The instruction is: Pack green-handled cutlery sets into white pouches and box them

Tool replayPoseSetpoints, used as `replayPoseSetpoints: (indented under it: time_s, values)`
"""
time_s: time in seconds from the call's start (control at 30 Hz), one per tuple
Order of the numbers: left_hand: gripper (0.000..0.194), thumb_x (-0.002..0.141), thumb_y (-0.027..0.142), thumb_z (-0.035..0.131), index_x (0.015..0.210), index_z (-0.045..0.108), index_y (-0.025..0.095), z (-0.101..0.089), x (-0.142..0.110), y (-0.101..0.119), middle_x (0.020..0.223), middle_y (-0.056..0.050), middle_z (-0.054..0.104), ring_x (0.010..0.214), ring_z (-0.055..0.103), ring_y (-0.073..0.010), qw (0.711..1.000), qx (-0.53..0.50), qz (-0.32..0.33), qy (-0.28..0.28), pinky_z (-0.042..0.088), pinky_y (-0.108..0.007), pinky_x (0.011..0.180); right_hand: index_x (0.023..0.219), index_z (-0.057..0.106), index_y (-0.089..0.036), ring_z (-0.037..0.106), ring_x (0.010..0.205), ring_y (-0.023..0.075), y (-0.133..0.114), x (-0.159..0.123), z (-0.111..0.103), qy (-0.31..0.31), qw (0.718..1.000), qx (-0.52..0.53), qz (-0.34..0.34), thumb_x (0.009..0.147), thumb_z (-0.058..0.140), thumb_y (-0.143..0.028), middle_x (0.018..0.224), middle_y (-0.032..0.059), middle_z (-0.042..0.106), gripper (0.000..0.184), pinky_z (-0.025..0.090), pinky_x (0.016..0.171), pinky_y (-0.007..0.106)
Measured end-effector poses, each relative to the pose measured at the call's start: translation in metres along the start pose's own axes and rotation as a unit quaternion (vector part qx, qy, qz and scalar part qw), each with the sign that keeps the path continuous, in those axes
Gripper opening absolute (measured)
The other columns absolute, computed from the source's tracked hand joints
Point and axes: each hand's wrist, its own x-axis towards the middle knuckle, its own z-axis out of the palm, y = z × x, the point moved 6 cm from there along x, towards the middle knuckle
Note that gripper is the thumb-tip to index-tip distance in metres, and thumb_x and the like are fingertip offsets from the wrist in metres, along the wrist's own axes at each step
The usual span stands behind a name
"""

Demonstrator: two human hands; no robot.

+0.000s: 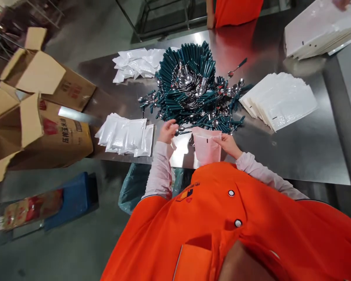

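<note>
Orange uniform (216, 210) fills the foreground of my feed. Just on the near side of the spoon heap (190, 86), the right hand (228, 144) pinches a small bag (206, 148) by its upper edge; it looks pink-tinged and flat, with a short black mark near the top. I can't tell whether the left hand (167, 130), fingers curled at the heap's near edge, grips anything. Stray spoons (181, 128) lie between that hand and the bag, crowding the gap. White packets (125, 134) sit piled left of the heap, cardboard boxes (58, 132) farther out; right of it, fanned white bags (283, 99) rest on the steel table (295, 156).
</note>
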Motion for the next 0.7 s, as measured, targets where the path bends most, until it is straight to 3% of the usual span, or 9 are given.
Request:
replayPoseSetpoints:
  time_s: [0.07, 0.13, 0.2, 0.27, 0.37, 0.57, 0.7]
  values:
    - [0.049, 0.072, 0.053, 0.082, 0.101, 0.073, 0.015, 0.040, -0.015, -0.012, 0.088, -0.005, 0.075, 0.075, 0.063, -0.0125, 0.996, -0.019, -0.013, -0.084, 0.046, -0.026, 0.062, 0.071, 0.067, -0.019, 0.057, 0.067, 0.0170, -0.005, 0.000, -0.004, 0.018, 1.000, -0.004, -0.002, 0.065, 0.079, -0.075, 0.066, 0.0009, 0.065, 0.057, 0.049, 0.066, 0.031]
    - [0.039, 0.065, 0.042, 0.086, 0.086, 0.074, 0.012, 0.074, -0.025, -0.020, 0.080, -0.004, 0.073, 0.073, 0.064, -0.0140, 0.990, -0.045, -0.023, -0.131, 0.048, -0.026, 0.063, 0.066, 0.066, -0.019, 0.054, 0.064, 0.0156, -0.010, -0.001, -0.010, 0.018, 0.999, -0.032, -0.008, 0.067, 0.078, -0.071, 0.062, -0.0003, 0.064, 0.053, 0.048, 0.065, 0.030]
    - [0.031, 0.066, 0.037, 0.084, 0.080, 0.074, 0.011, 0.092, -0.028, -0.025, 0.075, -0.004, 0.071, 0.072, 0.064, -0.0148, 0.987, -0.073, -0.033, -0.141, 0.048, -0.025, 0.063, 0.064, 0.068, -0.019, 0.055, 0.063, 0.0157, -0.014, 0.000, -0.017, 0.015, 0.997, -0.071, -0.017, 0.071, 0.077, -0.064, 0.061, -0.0005, 0.064, 0.046, 0.047, 0.065, 0.030]
    - [0.029, 0.068, 0.034, 0.081, 0.084, 0.077, 0.011, 0.095, -0.025, -0.026, 0.079, -0.005, 0.073, 0.071, 0.064, -0.0151, 0.986, -0.096, -0.031, -0.136, 0.049, -0.025, 0.061, 0.074, 0.076, -0.018, 0.058, 0.065, 0.0169, -0.017, 0.002, -0.024, 0.015, 0.996, -0.091, -0.022, 0.071, 0.076, -0.055, 0.067, 0.0010, 0.070, 0.037, 0.049, 0.067, 0.031]
    - [0.026, 0.069, 0.031, 0.078, 0.087, 0.081, 0.012, 0.090, -0.018, -0.025, 0.092, -0.009, 0.074, 0.072, 0.064, -0.0148, 0.982, -0.102, -0.003, -0.156, 0.048, -0.025, 0.058, 0.095, 0.082, -0.019, 0.063, 0.068, 0.0190, -0.018, 0.006, -0.030, 0.005, 0.996, -0.089, -0.026, 0.069, 0.073, -0.046, 0.084, 0.0048, 0.078, 0.039, 0.053, 0.070, 0.034]
    - [0.030, 0.081, 0.032, 0.060, 0.081, 0.082, 0.012, 0.081, -0.016, -0.022, 0.097, -0.012, 0.072, 0.070, 0.058, -0.0138, 0.974, -0.052, 0.073, -0.206, 0.041, -0.026, 0.054, 0.081, 0.082, -0.021, 0.071, 0.090, 0.0242, -0.029, 0.014, -0.030, -0.056, 0.985, -0.139, -0.088, 0.074, 0.063, -0.038, 0.098, 0.0091, 0.079, 0.026, 0.055, 0.089, 0.039]
    - [0.038, 0.073, 0.039, 0.078, 0.101, 0.081, 0.013, 0.082, -0.017, -0.024, 0.087, -0.007, 0.071, 0.080, 0.063, -0.0170, 0.974, -0.081, 0.118, -0.178, 0.051, -0.028, 0.071, 0.084, 0.077, -0.019, 0.067, 0.081, 0.0217, -0.023, 0.020, -0.028, -0.029, 0.985, -0.155, -0.074, 0.070, 0.076, -0.042, 0.085, 0.0062, 0.075, 0.027, 0.055, 0.080, 0.036]
